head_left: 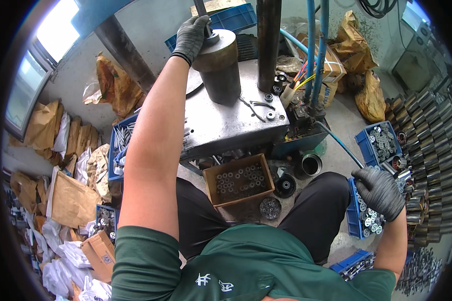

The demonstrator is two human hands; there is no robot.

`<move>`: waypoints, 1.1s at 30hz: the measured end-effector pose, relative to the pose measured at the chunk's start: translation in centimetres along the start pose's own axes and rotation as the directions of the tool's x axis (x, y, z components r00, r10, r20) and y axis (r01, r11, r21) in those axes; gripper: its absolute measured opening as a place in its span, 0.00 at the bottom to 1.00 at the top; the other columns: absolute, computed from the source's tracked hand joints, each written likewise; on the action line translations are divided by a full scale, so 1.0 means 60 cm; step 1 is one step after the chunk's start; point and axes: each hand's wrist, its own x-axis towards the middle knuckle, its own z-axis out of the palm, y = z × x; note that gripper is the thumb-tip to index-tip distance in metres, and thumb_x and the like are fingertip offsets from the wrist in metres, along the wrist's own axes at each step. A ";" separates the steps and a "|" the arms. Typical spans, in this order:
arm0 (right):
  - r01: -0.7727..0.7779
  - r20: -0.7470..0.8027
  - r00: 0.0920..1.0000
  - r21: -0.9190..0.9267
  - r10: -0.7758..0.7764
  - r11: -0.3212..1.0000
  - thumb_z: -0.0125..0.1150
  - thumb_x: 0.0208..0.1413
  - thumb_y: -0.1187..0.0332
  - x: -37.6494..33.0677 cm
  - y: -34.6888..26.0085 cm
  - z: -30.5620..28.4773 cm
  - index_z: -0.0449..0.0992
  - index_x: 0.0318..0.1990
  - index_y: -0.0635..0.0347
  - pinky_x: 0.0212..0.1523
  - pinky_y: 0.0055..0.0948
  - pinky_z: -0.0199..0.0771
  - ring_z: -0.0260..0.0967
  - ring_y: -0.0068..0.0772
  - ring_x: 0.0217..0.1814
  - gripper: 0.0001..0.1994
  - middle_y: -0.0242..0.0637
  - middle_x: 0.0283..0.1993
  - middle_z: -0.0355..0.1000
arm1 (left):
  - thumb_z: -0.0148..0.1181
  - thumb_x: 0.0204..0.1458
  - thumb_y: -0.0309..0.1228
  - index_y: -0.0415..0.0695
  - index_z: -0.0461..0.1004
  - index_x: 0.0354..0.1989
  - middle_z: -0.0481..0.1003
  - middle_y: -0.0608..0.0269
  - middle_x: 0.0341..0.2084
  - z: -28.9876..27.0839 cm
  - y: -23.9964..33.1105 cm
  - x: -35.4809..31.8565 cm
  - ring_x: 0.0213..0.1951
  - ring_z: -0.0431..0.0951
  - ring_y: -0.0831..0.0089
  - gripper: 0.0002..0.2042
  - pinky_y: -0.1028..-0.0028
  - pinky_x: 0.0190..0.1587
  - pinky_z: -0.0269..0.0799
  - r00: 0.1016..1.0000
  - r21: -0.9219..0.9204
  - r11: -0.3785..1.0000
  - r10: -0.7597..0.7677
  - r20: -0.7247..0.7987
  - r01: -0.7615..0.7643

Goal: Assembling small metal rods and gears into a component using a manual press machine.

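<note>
My left hand (190, 39), in a dark grey glove, reaches to the top of a thick steel cylinder (222, 75) standing on a metal table of a press. Its fingers close round a small dark metal part (209, 31) under the upright press rod (200, 7); the glove hides much of that part. Off to the right, my right hand (379, 193), gloved too, is closed at the end of a long lever (340, 143) that slopes up to the machine's side. Small bearings (270, 115) and curved metal tools (251, 108) lie on the metal table (206, 125).
A cardboard box (213, 200) of small ring parts is on the floor between my legs. Blue bins (355, 215) of round metal parts stand at right, beside stacked metal tubes (422, 165). Blue hoses (310, 45) rise behind the lever. Paper sacks (75, 195) crowd the left.
</note>
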 end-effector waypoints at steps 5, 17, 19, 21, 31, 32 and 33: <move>0.017 0.114 0.993 -0.091 -0.007 0.996 0.60 0.56 0.68 -0.005 0.007 0.001 0.81 0.46 0.61 0.44 0.48 0.78 0.77 0.57 0.42 0.12 0.52 0.39 0.79 | 0.59 0.59 0.45 0.39 0.83 0.43 0.83 0.59 0.29 0.002 -0.002 0.003 0.33 0.82 0.73 0.19 0.73 0.43 0.76 1.000 0.022 1.000 -0.006 -0.005 0.007; 0.038 0.129 0.991 -0.062 -0.030 0.997 0.60 0.55 0.71 -0.001 0.019 0.000 0.82 0.46 0.59 0.44 0.48 0.78 0.78 0.57 0.40 0.12 0.52 0.37 0.78 | 0.59 0.59 0.45 0.40 0.83 0.44 0.83 0.60 0.30 0.004 -0.014 0.014 0.34 0.81 0.73 0.19 0.72 0.44 0.76 1.000 0.017 1.000 0.001 -0.004 -0.001; 0.044 0.155 0.987 -0.050 -0.036 0.998 0.61 0.55 0.71 0.001 0.025 0.001 0.82 0.46 0.58 0.43 0.48 0.78 0.78 0.57 0.40 0.12 0.51 0.36 0.79 | 0.59 0.59 0.45 0.40 0.83 0.45 0.83 0.60 0.30 0.001 -0.012 0.012 0.34 0.81 0.73 0.19 0.72 0.44 0.76 1.000 0.017 1.000 -0.005 -0.003 0.005; 0.053 -0.143 0.988 -0.002 -0.053 0.999 0.62 0.55 0.72 0.006 0.034 -0.002 0.81 0.45 0.59 0.42 0.46 0.79 0.78 0.56 0.39 0.11 0.51 0.36 0.78 | 0.59 0.59 0.45 0.40 0.83 0.44 0.83 0.60 0.31 0.000 -0.010 0.009 0.34 0.81 0.73 0.19 0.72 0.45 0.76 1.000 0.003 1.000 -0.001 -0.006 0.001; 0.076 -0.800 0.524 -0.297 -0.291 0.952 0.63 0.62 0.68 0.218 0.058 -0.145 0.81 0.46 0.59 0.42 0.41 0.79 0.80 0.51 0.41 0.09 0.48 0.40 0.80 | 0.60 0.62 0.39 0.38 0.78 0.51 0.81 0.59 0.33 0.004 0.012 -0.015 0.35 0.82 0.74 0.17 0.73 0.41 0.80 0.998 -0.127 0.991 0.054 0.023 -0.051; 0.086 -0.798 0.519 -0.309 -0.307 0.947 0.63 0.63 0.65 0.239 0.051 -0.156 0.81 0.46 0.58 0.41 0.40 0.79 0.80 0.51 0.41 0.09 0.49 0.39 0.80 | 0.60 0.62 0.39 0.38 0.78 0.51 0.81 0.59 0.33 0.000 0.014 -0.017 0.35 0.82 0.74 0.17 0.74 0.41 0.80 0.999 -0.105 0.993 0.049 0.019 -0.046; 0.081 -0.788 0.536 -0.309 -0.303 0.948 0.61 0.65 0.62 0.256 0.051 -0.168 0.81 0.46 0.58 0.41 0.40 0.80 0.80 0.51 0.41 0.11 0.48 0.39 0.80 | 0.60 0.62 0.39 0.38 0.78 0.51 0.81 0.59 0.33 0.007 0.013 -0.015 0.35 0.82 0.74 0.17 0.74 0.41 0.80 0.998 -0.116 0.992 0.050 0.029 -0.046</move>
